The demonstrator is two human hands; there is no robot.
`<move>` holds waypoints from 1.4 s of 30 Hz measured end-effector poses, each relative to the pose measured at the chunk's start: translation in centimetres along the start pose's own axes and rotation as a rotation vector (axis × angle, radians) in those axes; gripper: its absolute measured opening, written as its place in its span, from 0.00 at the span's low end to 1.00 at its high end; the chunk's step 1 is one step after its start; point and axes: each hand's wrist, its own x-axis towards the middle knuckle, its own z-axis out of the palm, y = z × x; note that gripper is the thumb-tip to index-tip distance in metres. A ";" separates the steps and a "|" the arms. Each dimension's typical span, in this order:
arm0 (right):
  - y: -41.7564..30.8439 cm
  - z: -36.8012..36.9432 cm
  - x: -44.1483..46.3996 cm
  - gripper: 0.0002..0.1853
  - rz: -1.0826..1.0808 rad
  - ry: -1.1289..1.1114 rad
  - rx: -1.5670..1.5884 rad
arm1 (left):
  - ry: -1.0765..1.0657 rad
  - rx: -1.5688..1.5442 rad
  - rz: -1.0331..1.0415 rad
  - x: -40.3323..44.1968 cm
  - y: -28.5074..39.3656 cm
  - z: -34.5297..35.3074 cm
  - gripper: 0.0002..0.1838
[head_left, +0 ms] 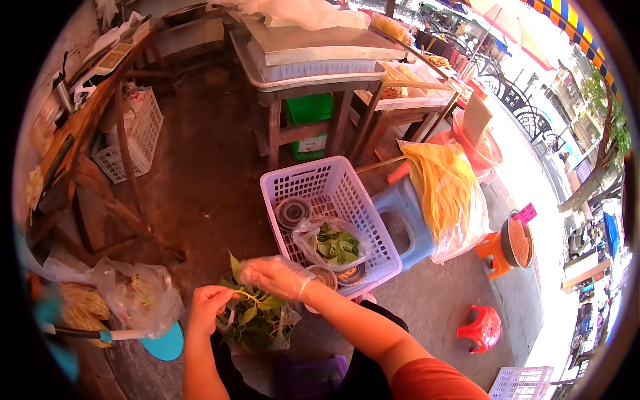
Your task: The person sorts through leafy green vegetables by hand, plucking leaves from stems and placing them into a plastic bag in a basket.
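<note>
My left hand [210,308], bare, pinches the pale stem of a leafy green sprig [252,300]. My right hand [275,277] wears a clear plastic glove; its fingers are curled together beside the sprig, and a green leaf [235,267] sticks out at their tips. Below both hands, between my knees, a heap of leafy greens [257,328] lies in a clear plastic bag. Just ahead, a clear bag of picked green leaves [337,245] rests inside a pale purple plastic basket [381,230]. Round coiled or ringed items lie in the basket too.
A blue stool [417,233] holds a bag of yellow strips [440,187]. To the right stands a small red stool [480,329]. On the left, plastic bags [140,293] sit near a teal disc [163,343]. A wooden table [273,110] with trays stands ahead.
</note>
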 end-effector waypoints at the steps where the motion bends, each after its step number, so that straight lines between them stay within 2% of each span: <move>1: -1.5 -0.5 -0.1 0.10 0.155 -0.210 0.079 | -0.012 -0.021 -0.003 0.1 -0.1 -0.2 0.10; 5: 0.6 1.9 -0.3 0.16 0.210 -0.324 0.449 | -0.035 -0.073 -0.001 0.3 -0.1 -0.8 0.10; 6: 0.6 1.7 -0.1 0.16 0.282 -0.371 0.441 | -0.036 -0.075 -0.001 0.3 -0.1 -0.9 0.10; 9: 0.2 1.5 -0.5 0.16 0.030 -0.244 0.412 | -0.085 -0.043 -0.034 0.3 -0.1 -1.8 0.09; 12: 0.2 1.0 -0.4 0.15 0.215 -0.422 0.196 | -0.089 0.180 0.200 0.5 -0.2 -1.0 0.09; 16: -1.9 0.6 -0.8 0.14 0.158 -0.330 -0.132 | -0.075 0.774 0.402 1.0 -1.3 -0.7 0.08; 19: -2.3 0.8 -0.8 0.14 0.145 -0.318 -0.264 | -0.119 0.539 -0.025 0.2 0.2 0.3 0.09; 24: -3.0 0.8 -0.5 0.12 0.112 -0.306 -0.454 | -0.076 0.541 0.078 0.5 -0.6 -0.4 0.11; 28: -0.8 4.2 -0.9 0.07 0.013 -0.093 -0.689 | 0.053 0.472 0.050 0.6 -0.6 0.5 0.11; 30: 0.6 5.8 -0.7 0.06 -0.018 0.045 -0.759 | 0.136 0.534 0.076 1.0 -0.8 1.0 0.11; 34: 0.8 7.2 0.0 0.06 0.134 0.173 -0.842 | 0.246 0.682 0.162 1.5 -0.7 1.9 0.12; 36: 1.3 6.3 0.3 0.04 0.002 0.280 -0.950 | 0.290 0.714 0.189 1.5 -0.2 2.5 0.13; 38: 3.8 3.1 1.0 0.03 0.209 0.242 -1.128 | 0.383 0.526 0.283 1.6 -2.1 1.4 0.13; 39: 5.2 1.0 1.3 0.04 0.303 0.267 -1.123 | 0.407 0.434 0.307 1.6 -2.5 0.5 0.14; 40: 6.7 -1.5 1.1 0.07 0.109 0.568 -0.760 | 0.402 0.319 0.234 1.4 -2.0 0.0 0.13; 41: 6.9 -3.6 1.1 0.08 0.242 0.618 -0.599 | 0.402 0.203 0.159 1.1 -1.6 -0.2 0.13; 42: 4.2 -4.4 1.0 0.07 0.354 0.653 -0.257 | 0.365 0.100 0.078 0.2 -1.7 -1.0 0.12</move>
